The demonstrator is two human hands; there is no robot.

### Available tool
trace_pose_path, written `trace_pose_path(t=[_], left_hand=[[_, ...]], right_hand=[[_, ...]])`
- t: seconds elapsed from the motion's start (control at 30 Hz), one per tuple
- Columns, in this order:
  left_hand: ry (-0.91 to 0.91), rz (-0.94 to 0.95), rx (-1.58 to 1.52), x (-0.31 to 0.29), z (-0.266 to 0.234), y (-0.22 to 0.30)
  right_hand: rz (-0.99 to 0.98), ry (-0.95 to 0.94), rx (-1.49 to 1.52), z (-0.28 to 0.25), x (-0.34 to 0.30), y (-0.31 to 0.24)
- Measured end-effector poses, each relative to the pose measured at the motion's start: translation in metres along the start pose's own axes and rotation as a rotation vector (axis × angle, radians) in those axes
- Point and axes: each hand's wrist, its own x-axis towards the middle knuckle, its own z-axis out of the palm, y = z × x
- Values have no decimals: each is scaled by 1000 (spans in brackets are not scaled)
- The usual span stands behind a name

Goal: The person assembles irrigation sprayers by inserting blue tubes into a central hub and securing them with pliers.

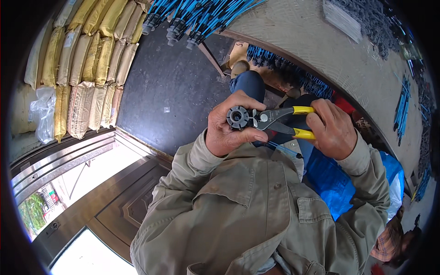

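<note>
My left hand (221, 130) is closed around a dark grey round plastic fitting (231, 120) with a notched rim and a hole in its middle. My right hand (337, 130) grips a pair of pliers (277, 113) by their yellow handles, which stand somewhat apart. The dark jaws point left and meet the fitting's right edge, between my left thumb and fingers. Whether they bite on anything there is too small to tell. Thin blue tubes (283, 148) with a black tip stick out below the pliers; where they start is hidden behind my left hand.
A workbench (298, 39) curves along the right, bearing loose blue tubes (403, 110) and grey parts (369, 23). Bundled blue tubes with grey fittings (176, 32) overhang its far left end. Stacked sacks (91, 59) line the left. A blue bag (327, 181) lies at my right; another person (389, 243) is behind it.
</note>
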Motion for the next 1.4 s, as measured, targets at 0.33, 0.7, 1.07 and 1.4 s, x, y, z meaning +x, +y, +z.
trace_pose_path(t=[0.33, 0.7, 1.07, 1.4], left_hand=[[-62, -51, -93, 5, 10, -6], [-41, -58, -165, 3, 15, -17], [-64, -67, -245, 3, 14, -23], [-237, 35, -142, 1, 19, -19]], right_hand=[[39, -268, 792, -10, -7, 28], [229, -308, 842, -13, -13, 18], [234, -61, 812, 27, -27, 7], [67, -515, 677, -79, 0, 39]])
